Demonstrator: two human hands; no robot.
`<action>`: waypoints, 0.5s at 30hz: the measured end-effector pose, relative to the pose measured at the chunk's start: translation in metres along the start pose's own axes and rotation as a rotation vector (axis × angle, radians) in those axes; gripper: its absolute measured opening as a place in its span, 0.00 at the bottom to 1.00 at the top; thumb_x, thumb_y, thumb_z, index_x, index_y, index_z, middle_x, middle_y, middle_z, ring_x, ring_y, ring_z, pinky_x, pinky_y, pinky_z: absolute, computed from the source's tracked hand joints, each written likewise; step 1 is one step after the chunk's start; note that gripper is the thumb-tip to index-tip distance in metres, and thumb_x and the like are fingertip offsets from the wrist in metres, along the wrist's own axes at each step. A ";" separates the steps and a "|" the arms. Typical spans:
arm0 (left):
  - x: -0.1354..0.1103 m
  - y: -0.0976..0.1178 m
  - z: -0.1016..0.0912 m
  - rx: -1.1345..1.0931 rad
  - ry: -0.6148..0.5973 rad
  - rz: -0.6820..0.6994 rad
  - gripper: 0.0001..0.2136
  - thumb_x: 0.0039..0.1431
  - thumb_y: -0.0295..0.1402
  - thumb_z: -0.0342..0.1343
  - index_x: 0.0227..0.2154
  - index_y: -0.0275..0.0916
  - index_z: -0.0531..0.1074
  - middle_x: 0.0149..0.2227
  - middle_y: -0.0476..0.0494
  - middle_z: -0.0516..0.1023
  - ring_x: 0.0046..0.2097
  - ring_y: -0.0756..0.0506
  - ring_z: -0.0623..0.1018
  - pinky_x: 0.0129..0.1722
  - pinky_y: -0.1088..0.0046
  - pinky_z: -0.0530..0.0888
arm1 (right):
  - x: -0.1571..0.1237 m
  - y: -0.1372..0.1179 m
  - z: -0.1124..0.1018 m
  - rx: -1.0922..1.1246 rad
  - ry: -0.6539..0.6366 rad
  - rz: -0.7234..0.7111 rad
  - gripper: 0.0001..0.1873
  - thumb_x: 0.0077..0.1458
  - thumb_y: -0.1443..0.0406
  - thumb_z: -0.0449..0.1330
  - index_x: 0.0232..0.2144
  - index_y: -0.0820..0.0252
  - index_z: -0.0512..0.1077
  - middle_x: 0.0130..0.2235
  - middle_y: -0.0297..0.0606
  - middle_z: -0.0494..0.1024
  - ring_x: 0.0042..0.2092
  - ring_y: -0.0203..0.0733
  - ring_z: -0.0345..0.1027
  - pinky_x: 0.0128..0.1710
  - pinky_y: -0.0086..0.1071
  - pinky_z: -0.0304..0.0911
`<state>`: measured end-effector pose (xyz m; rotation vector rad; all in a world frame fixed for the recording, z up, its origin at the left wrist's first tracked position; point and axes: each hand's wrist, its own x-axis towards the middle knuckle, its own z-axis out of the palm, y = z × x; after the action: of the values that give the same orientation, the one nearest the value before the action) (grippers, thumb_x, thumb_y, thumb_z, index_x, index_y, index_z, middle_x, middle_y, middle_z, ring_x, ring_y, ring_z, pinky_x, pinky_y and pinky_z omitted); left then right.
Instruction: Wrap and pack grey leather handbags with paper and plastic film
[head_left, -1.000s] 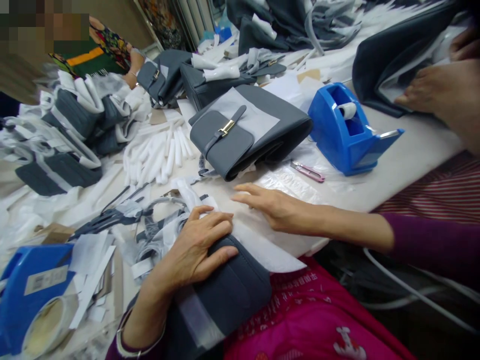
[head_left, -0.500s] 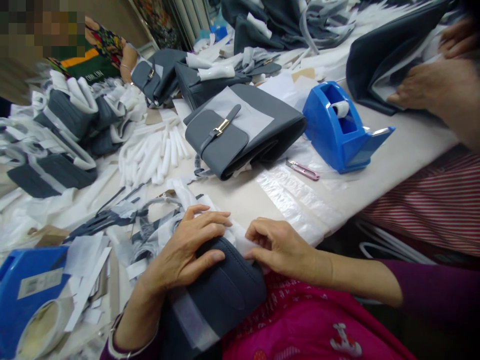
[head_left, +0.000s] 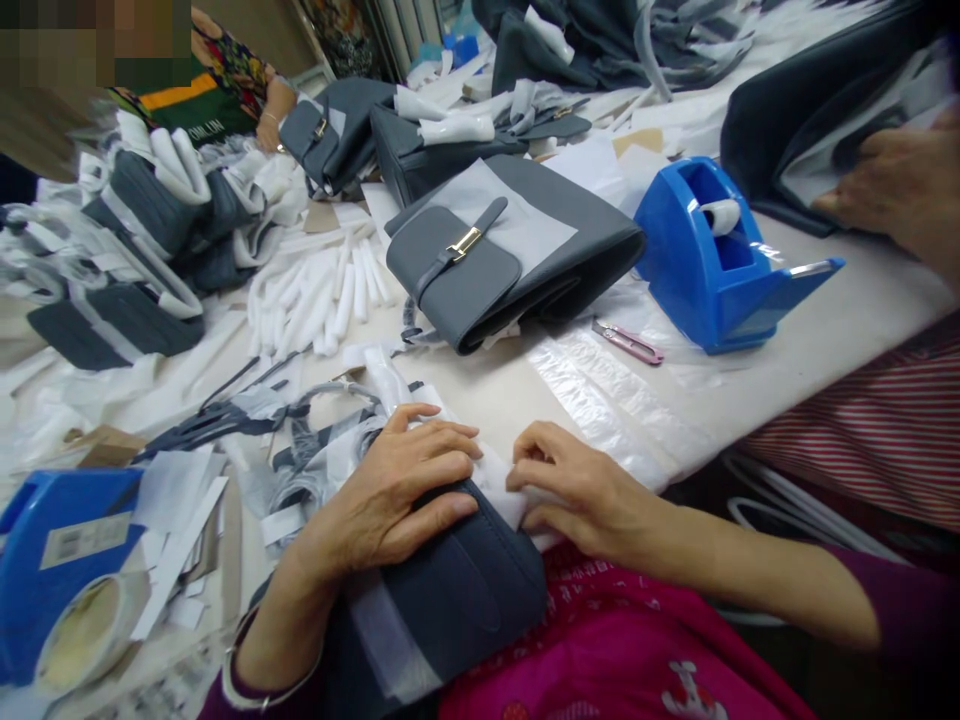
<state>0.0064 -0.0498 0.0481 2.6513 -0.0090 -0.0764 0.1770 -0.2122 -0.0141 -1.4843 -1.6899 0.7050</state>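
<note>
A dark blue-grey handbag (head_left: 465,585) lies tilted against my lap at the table's edge, a pale translucent strip wrapped across its front. My left hand (head_left: 420,480) grips its upper edge, thumb on the dark front and fingers over the far side. At the bag's right end, my right hand (head_left: 581,490) pinches the soft white wrapping paper (head_left: 499,475) between thumb and fingers. Wrapped straps (head_left: 307,470) trail off beyond my left hand. Past my hands a second handbag (head_left: 480,250), with a gold buckle and white sheet, rests folded on the table.
A blue tape dispenser (head_left: 720,260) and pink thread snips (head_left: 630,343) stand to the right. Another blue dispenser (head_left: 67,560), a tape roll (head_left: 86,625) and paper scraps fill the left. Wrapped bags (head_left: 120,325) pile behind. A co-worker's hand (head_left: 892,190) handles a dark bag at right.
My right thumb and fingertips have shifted slightly on the white wrapping. My left hand keeps its place on the bag. The view has moved a little, and the co-worker's hand at right has shifted.
</note>
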 end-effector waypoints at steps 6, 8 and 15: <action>0.003 0.002 0.005 0.044 0.043 -0.040 0.08 0.63 0.36 0.47 0.35 0.40 0.69 0.52 0.42 0.73 0.58 0.42 0.68 0.62 0.57 0.51 | 0.000 0.002 0.021 -0.279 0.063 -0.207 0.12 0.60 0.71 0.49 0.26 0.61 0.67 0.30 0.35 0.66 0.32 0.36 0.58 0.31 0.30 0.54; 0.005 0.002 0.007 0.063 0.045 -0.056 0.09 0.64 0.36 0.45 0.35 0.40 0.68 0.48 0.43 0.75 0.57 0.43 0.68 0.61 0.58 0.52 | 0.007 0.000 0.028 -0.230 0.106 -0.241 0.12 0.59 0.71 0.49 0.25 0.60 0.66 0.27 0.34 0.65 0.31 0.36 0.58 0.30 0.30 0.53; 0.013 0.004 0.015 0.206 0.037 -0.137 0.14 0.67 0.37 0.39 0.32 0.39 0.67 0.33 0.47 0.73 0.38 0.47 0.72 0.55 0.59 0.58 | -0.001 -0.005 0.023 -0.101 0.002 -0.151 0.09 0.56 0.73 0.50 0.29 0.60 0.69 0.29 0.36 0.69 0.32 0.37 0.63 0.32 0.30 0.61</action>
<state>0.0189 -0.0603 0.0362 2.8565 0.1862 -0.0750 0.1554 -0.2117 -0.0233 -1.4069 -1.8377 0.5435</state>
